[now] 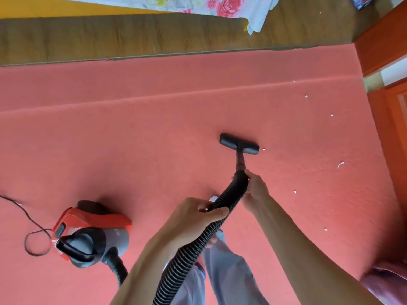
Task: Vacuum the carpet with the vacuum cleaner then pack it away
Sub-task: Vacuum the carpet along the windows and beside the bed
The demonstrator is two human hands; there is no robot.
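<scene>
From the head camera we are looking down on a pink-red carpet (pixel 154 133). We are seeing 2 bare hands on the black ribbed hose (pixel 196 247) of the vacuum cleaner.

The left hand (pixel 198 213) is wrapping its fingers and thumb round the hose partway along. The right hand (pixel 256 187) is gripping the hose further forward, at the end where it is joining a short stiff tube. Its fingers are curling round the far side, so we are mostly seeing the back of the hand and the thumb.

The tube is running down to the flat black nozzle (pixel 239 143), which is lying on the carpet ahead of the hands, with 1 small white scrap just beside its right end. More white scraps (pixel 340 165) are lying scattered on the carpet to the right, well apart from each other.

The vacuum cleaner (pixel 88 234), red and grey with a black handle, is sitting on the carpet to the person's left, with the hose leaving its near end. A thin black cord (pixel 28 223) is looping on the carpet beside it. Pale trousers (pixel 229 280) are showing below the hands.

Along the top, a brown strip (pixel 132 38) is bordering the carpet, and a flowered cloth (pixel 198 4) is hanging over it. Orange-red wooden furniture (pixel 383 40) is standing at the right edge.
</scene>
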